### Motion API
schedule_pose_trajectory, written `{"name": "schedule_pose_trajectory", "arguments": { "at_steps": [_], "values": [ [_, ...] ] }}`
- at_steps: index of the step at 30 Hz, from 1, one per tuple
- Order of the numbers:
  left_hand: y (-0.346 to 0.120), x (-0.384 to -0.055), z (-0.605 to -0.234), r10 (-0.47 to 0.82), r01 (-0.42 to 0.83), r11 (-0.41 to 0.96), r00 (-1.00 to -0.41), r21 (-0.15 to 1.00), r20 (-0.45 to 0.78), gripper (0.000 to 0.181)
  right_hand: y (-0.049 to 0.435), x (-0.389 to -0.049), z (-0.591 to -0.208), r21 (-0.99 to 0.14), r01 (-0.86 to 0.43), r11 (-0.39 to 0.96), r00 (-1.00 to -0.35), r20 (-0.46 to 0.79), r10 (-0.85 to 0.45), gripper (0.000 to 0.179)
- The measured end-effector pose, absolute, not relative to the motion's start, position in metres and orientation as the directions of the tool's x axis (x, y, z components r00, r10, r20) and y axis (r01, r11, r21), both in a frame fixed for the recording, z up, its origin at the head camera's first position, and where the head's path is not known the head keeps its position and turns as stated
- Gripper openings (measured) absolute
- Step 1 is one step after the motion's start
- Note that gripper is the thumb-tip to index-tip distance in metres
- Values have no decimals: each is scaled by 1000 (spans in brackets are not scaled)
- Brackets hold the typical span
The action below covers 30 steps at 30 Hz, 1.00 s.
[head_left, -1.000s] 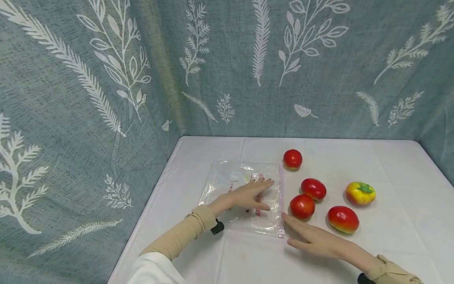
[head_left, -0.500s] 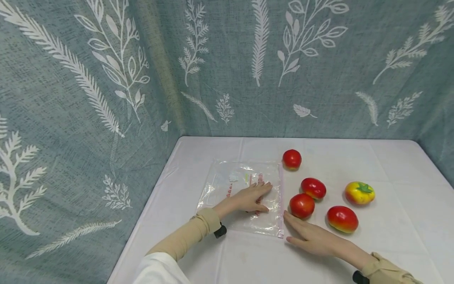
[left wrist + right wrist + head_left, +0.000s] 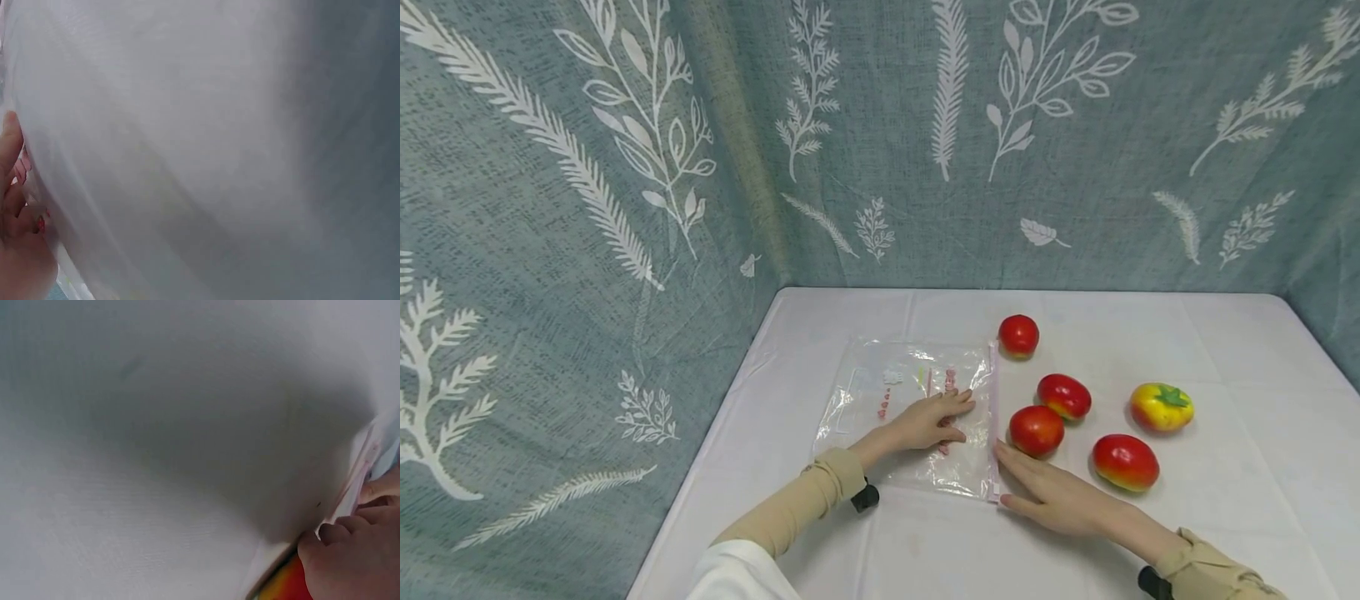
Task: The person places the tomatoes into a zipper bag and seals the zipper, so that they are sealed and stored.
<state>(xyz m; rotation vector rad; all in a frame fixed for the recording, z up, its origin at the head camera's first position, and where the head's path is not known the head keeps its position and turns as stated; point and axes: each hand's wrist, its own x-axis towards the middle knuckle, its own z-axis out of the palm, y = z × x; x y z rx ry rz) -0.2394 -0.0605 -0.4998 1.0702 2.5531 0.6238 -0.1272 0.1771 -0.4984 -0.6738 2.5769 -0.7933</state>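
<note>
A clear zip bag (image 3: 868, 379) with red print lies flat on the table, its pinkish zip edge (image 3: 993, 375) to the right. Over its middle, my left hand (image 3: 925, 421) rests with fingers spread. At the zip edge's near end, my right hand (image 3: 1056, 496) touches the bag with thumb and fingers apart. Just beyond those fingers sits a toy tomato (image 3: 1036, 431), beside an oval red toy fruit (image 3: 1063, 397). In the right wrist view, my right hand (image 3: 356, 550) is by the bag's edge, with a red-and-yellow fruit (image 3: 287, 581) partly hidden below it.
Another red toy tomato (image 3: 1018, 337) lies near the bag's far right corner. To the right are a large red oval toy fruit (image 3: 1125, 463) and a yellow-red one with a green calyx (image 3: 1162, 408). A patterned curtain (image 3: 887, 150) borders the white table (image 3: 1225, 417).
My left hand has come down onto the bag and drawn slightly nearer. My right hand has edged left to the zip edge, and the nearest tomato has shifted slightly.
</note>
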Motion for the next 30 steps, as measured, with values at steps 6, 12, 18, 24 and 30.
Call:
{"name": "schedule_pose_trajectory", "arguments": {
  "at_steps": [6, 12, 18, 24, 30],
  "values": [
    [-62, -242, -502, 730, 588, 587, -681, 557, -51, 49, 179, -128, -500, -610, -330, 720, -819, -193, -540, 74],
    [-63, -243, -502, 715, 547, 568, -698, 615, -39, 41, 179, -129, -500, -621, -317, 717, -818, -204, -538, 74],
    [-66, -244, -501, 716, 524, 535, -698, 663, -26, 38, 178, -131, -501, -626, -298, 721, -820, -220, -529, 73],
    [-68, -244, -500, 722, 510, 532, -690, 676, -48, 38, 176, -136, -506, -565, -369, 738, -816, -184, -548, 68],
    [-69, -240, -500, 727, 514, 518, -686, 684, -35, 38, 171, -139, -508, -533, -414, 737, -800, -173, -574, 61]
  ]
}}
